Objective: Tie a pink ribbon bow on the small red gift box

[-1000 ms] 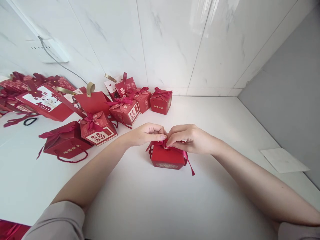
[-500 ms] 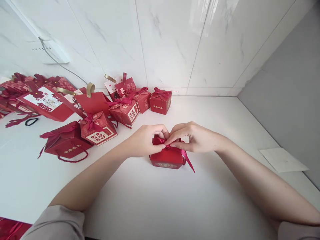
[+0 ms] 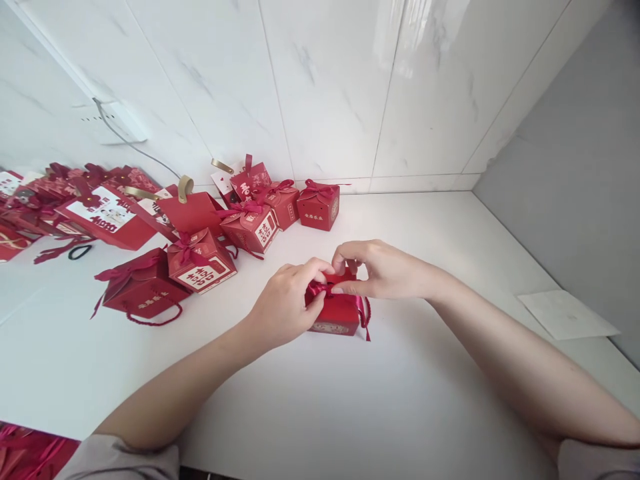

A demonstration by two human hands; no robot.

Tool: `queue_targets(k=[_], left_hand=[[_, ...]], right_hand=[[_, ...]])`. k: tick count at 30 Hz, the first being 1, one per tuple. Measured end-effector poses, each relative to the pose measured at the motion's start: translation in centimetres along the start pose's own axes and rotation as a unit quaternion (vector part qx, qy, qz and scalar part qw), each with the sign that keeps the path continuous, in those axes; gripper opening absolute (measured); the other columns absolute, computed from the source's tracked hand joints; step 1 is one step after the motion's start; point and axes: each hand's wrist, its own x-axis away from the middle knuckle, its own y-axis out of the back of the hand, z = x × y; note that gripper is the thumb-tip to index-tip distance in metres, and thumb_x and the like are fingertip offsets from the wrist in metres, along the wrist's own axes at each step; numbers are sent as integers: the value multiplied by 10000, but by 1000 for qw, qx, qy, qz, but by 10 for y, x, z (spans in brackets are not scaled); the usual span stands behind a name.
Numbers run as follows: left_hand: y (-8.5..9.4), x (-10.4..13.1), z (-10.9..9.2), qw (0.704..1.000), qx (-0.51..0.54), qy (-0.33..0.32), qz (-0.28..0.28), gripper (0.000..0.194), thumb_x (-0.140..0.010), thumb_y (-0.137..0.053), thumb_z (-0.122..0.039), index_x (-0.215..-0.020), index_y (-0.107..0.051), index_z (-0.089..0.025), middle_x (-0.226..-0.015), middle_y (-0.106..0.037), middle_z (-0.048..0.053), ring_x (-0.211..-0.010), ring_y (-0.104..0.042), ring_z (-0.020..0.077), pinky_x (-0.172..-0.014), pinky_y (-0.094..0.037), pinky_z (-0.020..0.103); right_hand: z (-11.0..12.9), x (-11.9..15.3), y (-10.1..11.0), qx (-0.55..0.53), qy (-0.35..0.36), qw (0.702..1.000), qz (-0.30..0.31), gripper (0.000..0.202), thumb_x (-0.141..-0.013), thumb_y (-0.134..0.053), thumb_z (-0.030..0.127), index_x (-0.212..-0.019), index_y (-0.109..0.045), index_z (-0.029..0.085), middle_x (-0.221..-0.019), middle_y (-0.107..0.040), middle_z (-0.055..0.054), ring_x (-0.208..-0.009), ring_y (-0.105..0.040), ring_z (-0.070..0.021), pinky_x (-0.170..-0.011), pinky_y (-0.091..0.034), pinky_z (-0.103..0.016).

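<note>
You are working the ribbon (image 3: 318, 288) on top of the red box (image 3: 334, 311), which sits on the counter (image 3: 350, 407). Your left hand (image 3: 283, 303) pinches this ribbon; your right hand (image 3: 383, 270) curls close (its grip I cannot tell). Next move calls, I think, for gentle, even tension.

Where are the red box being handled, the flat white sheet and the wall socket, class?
Red box being handled (image 3: 336, 315): head view, its top panel.
Flat white sheet (image 3: 567, 313): head view, its middle.
Wall socket (image 3: 124, 124): head view, its faceplate.
</note>
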Motion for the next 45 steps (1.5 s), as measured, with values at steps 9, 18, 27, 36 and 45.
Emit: queue_targets(k=[9, 18, 27, 36, 45], left_hand=[[8, -2, -1, 994, 98, 40, 39, 207, -808, -569, -141, -995, -567, -230, -999, -696, -9, -866, -651, 148, -790, -512, 264], [3, -2, 1, 999, 40, 24, 0, 198, -777, -576, -72, -910, -612, -215, -916, -708, -12, -836, -646, 154, -802, -504, 284], [-13, 2, 2, 996, 9, -38, -80, 182, -803, -507, -28, -860, -525, -199, -1011, -572, 43, -829, -606, 136, -743, -513, 263], [-17, 6, 11, 992, 27, -50, -114, 170, -808, -535, -34, -847, -499, -195, -1127, -517, 77, -879, -613, 145, -751, -520, 275], [-14, 4, 8, 993, 43, -60, -94, 208, -805, -522, -3, -815, -465, -202, -1062, -542, 70, -1076, -583, 184, -794, -503, 265]], right_hand=[[1, -6, -22, 49, 38, 998, -29, 137, -800, -617, 169, -706, -518, 185, -734, -559, 15, -582, -457, -91, -570, -352, -226], [-1, -5, -20, 54, 43, 997, -17, 126, -789, -616, 154, -707, -527, 190, -708, -557, 19, -583, -464, -99, -574, -357, -233], [1, -2, -9, 16, 46, 998, 34, 123, -815, -561, 110, -842, -642, 199, -823, -664, -15, -709, -579, -144, -631, -433, -259], [2, -7, -10, -6, 12, 1000, 13, 144, -866, -547, 133, -926, -669, 182, -845, -635, -26, -749, -567, -143, -683, -443, -262], [-4, -7, -14, -24, 13, 999, 23, 99, -808, -563, 98, -840, -613, 176, -777, -599, 0, -657, -512, -114, -609, -404, -236]])
